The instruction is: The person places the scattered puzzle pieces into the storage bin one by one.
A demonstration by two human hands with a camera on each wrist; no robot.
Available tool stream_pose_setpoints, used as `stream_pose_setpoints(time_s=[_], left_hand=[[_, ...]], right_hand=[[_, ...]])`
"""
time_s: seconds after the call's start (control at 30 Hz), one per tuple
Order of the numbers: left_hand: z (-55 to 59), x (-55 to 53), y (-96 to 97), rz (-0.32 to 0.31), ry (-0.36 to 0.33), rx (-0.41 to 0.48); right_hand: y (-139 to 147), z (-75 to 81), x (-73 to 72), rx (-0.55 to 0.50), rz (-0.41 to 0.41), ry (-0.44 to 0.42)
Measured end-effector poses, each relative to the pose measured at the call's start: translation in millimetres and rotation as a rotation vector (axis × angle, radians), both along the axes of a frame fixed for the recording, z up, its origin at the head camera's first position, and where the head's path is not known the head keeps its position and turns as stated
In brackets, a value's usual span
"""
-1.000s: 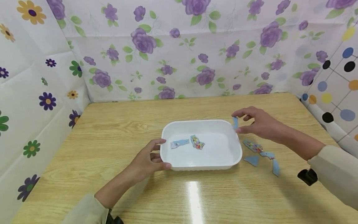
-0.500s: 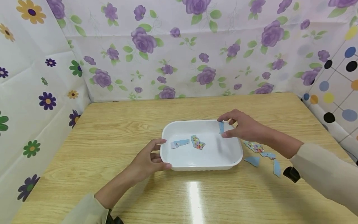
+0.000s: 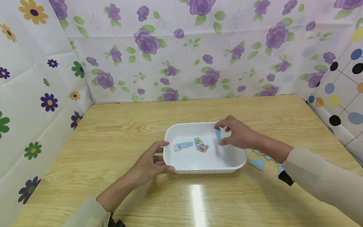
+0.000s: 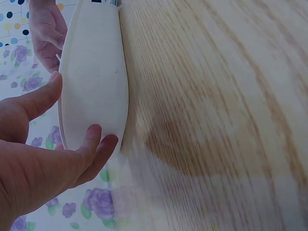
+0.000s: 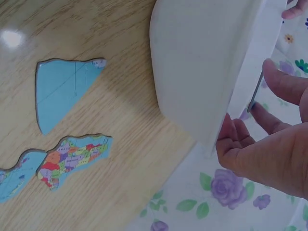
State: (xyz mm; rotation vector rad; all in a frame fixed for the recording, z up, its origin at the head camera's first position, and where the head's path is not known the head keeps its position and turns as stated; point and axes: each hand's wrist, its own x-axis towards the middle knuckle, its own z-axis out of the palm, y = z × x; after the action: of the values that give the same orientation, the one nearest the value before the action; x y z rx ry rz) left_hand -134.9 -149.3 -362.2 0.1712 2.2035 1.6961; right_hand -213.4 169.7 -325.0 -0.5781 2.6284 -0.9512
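Head view: right hand pinching a blue piece over the tray, left hand spread against its end, two more pieces lying inside.

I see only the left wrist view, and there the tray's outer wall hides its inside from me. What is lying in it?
Observer: On the floor of the tray lie a mostly blue piece and a multicoloured piece.
Operator: Thank you. And the right hand, what does it hold? In my view I cannot distinguish this.
Observer: The right hand pinches a light blue piece over the tray.
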Motion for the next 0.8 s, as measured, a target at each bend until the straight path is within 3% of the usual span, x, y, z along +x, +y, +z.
stream_pose_setpoints(time_s=[0.3, 0.47, 0.8], left_hand=[[-1.0, -0.1, -0.9, -0.006, 0.001, 0.015], [-0.6, -0.1, -0.2, -0.006, 0.002, 0.013], [-0.3, 0.2, -0.2, -0.002, 0.002, 0.007]], right_hand=[[-13, -10.3, 0.9, 0.071, 0.006, 0.02], [-15, -8.6, 2.4, 0.093, 0.014, 0.048], [-3, -2.8, 3.4, 0.01, 0.062, 0.09]])
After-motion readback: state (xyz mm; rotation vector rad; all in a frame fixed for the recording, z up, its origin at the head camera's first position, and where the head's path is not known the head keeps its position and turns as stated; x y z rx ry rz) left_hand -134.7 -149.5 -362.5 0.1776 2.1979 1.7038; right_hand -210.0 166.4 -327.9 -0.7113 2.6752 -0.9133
